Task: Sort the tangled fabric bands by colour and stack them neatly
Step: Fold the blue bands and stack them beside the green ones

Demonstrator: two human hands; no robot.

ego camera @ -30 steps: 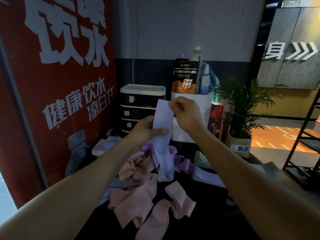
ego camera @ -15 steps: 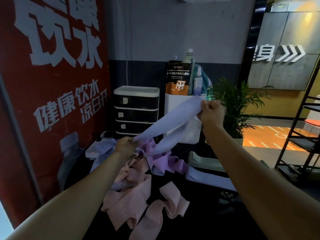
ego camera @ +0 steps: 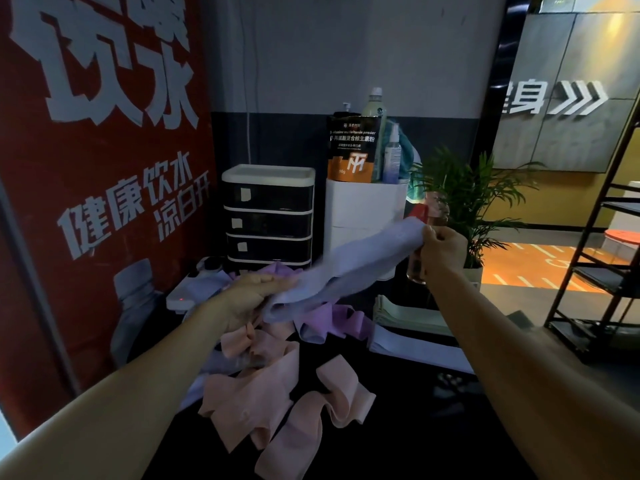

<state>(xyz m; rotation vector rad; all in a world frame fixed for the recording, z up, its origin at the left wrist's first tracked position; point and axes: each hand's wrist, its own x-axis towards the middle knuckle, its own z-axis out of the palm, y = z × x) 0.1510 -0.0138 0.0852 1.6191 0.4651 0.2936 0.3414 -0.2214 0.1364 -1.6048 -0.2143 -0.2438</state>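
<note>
Fabric bands, head view: pale blue band [ego camera: 349, 268] stretched between left hand [ego camera: 252, 292] gripping its lower end and right hand [ego camera: 441, 249] pinching the upper. Pink bands [ego camera: 263, 386] and purple bands [ego camera: 332, 318] tangled below. Likely light, soft, stretchy; best held at ends.

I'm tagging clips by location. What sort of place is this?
Probably a gym's front desk or lobby: a supplement powder pouch, a wall sign with arrows, a red drinking-water poster, and stretchy fabric bands on the counter.
</note>
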